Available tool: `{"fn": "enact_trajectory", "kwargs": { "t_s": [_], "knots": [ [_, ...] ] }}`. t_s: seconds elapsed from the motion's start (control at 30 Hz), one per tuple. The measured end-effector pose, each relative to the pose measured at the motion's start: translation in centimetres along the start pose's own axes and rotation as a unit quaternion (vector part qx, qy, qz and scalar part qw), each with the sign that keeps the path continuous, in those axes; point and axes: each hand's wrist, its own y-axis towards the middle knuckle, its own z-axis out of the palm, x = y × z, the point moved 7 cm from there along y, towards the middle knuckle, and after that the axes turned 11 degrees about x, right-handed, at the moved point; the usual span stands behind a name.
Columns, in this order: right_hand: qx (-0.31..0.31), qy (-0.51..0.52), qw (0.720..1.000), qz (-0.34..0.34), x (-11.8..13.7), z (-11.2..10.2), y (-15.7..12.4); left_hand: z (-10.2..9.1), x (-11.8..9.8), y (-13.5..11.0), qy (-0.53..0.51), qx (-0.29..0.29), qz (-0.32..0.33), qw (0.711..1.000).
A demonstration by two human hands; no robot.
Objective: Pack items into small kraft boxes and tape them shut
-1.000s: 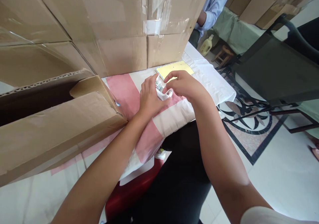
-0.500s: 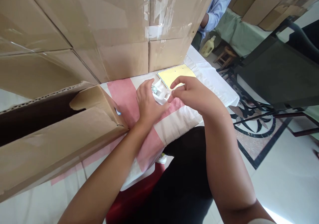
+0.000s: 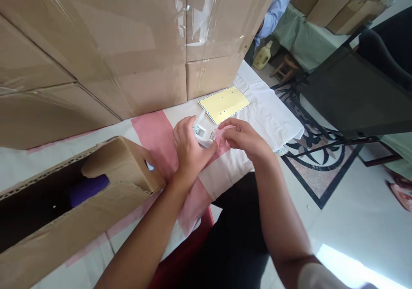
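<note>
My left hand [image 3: 189,149] rests on the pink and white cloth [image 3: 161,130] with its fingers curled round a small white plastic part [image 3: 202,137]. A pale label shows on that part beside my left index finger. My right hand [image 3: 245,138] is closed in a pinch at the part's right end, thumb and fingers pressed together on it. A yellow rectangular panel [image 3: 224,103] with a dotted blue border lies flat just beyond both hands, untouched.
Taped cardboard boxes [image 3: 135,44] stack up behind the work surface. An open carton [image 3: 96,194] lies at the left with something purple [image 3: 87,188] inside. A dark chair [image 3: 350,96] stands at the right. Another person's blue sleeve [image 3: 273,10] and a yellow bottle [image 3: 263,55] show at the back.
Both hands have stayed on the white part. My right fingers have drawn in from a spread arch to a tight pinch, uncovering the yellow panel. The camera has tilted, showing the carton's inside.
</note>
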Motion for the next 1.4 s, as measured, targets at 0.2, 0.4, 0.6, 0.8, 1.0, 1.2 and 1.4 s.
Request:
{"fn": "enact_trajectory", "kwargs": {
  "t_s": [0.2,0.4,0.6,0.8,1.0,1.2,1.4],
  "knots": [
    [0.109,-0.013,0.992,-0.065,2.2,1.5,-0.4,0.3,0.2,0.0,0.005,0.005,-0.013,1.000],
    [0.040,-0.036,0.998,-0.035,0.9,0.5,-0.7,0.2,0.3,0.0,0.013,-0.001,-0.010,1.000],
    [0.016,-0.136,0.990,0.042,2.8,-0.4,0.7,0.0,0.5,0.0,0.002,0.005,-0.012,1.000],
    [0.123,-0.300,0.943,0.074,5.5,-0.2,2.1,-0.2,0.6,0.0,-0.001,0.002,-0.015,1.000],
    [0.199,-0.196,0.959,0.046,2.5,0.3,2.0,-0.1,0.6,0.0,0.018,0.012,-0.011,1.000],
    [0.203,-0.090,0.973,0.055,-0.5,-0.1,2.8,-0.1,0.2,0.1,0.027,0.005,-0.005,1.000],
    [0.191,-0.050,0.979,0.051,-2.0,-0.2,2.9,0.0,-0.1,0.0,0.054,0.017,-0.015,0.998]
  ]
}}
